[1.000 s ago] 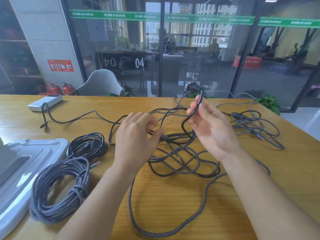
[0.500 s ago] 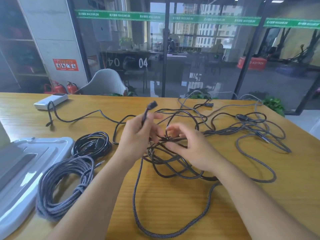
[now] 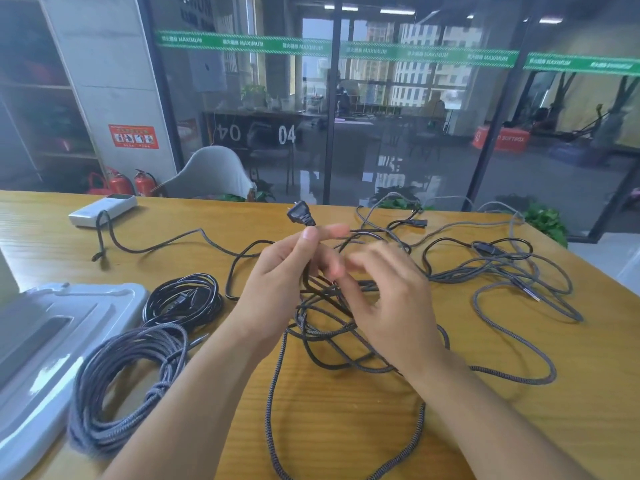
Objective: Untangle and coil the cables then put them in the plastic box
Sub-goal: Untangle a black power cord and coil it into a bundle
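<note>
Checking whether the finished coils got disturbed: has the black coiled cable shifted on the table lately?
No. The black coiled cable still lies beside the plastic lid, as before.

A black plug [image 3: 300, 213] stands raised above the tangle [image 3: 349, 327] mid-table. Two coils, black [image 3: 183, 299] and grey braided [image 3: 117, 382], lie near the left edge beside the grey box lid [image 3: 52, 341].

Both forearms are bare to the frame's edge, with no sleeves, gloves, rings or watch visible.
</note>
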A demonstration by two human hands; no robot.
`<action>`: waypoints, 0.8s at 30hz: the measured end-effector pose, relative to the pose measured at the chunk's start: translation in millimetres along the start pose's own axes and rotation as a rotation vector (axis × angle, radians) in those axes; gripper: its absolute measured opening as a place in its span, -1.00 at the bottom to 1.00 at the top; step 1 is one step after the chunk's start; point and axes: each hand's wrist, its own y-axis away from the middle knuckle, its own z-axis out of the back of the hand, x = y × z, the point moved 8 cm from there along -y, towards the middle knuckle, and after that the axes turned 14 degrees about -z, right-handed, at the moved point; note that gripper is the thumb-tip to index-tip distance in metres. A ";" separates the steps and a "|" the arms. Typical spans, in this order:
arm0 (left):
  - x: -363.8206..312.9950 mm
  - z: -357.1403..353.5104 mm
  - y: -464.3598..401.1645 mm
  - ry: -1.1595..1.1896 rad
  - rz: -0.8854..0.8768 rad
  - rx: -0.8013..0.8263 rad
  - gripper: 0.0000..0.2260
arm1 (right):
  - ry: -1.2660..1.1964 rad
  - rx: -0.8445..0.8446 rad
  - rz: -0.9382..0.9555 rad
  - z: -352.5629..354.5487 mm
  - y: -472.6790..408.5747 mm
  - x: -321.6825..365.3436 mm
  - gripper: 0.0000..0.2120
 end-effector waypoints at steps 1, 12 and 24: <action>-0.6 2.5 0.1 0.001 -0.003 -0.016 -0.60 | -0.049 0.081 -0.039 -5.4 0.1 -0.6 -0.88; 1.4 -6.0 2.0 0.056 0.023 0.037 -0.62 | -0.041 0.061 -0.057 -13.8 6.1 7.1 -0.77; 6.3 -2.7 4.5 0.079 0.147 0.006 -0.48 | -0.339 0.446 -0.104 -26.4 10.4 14.4 -0.91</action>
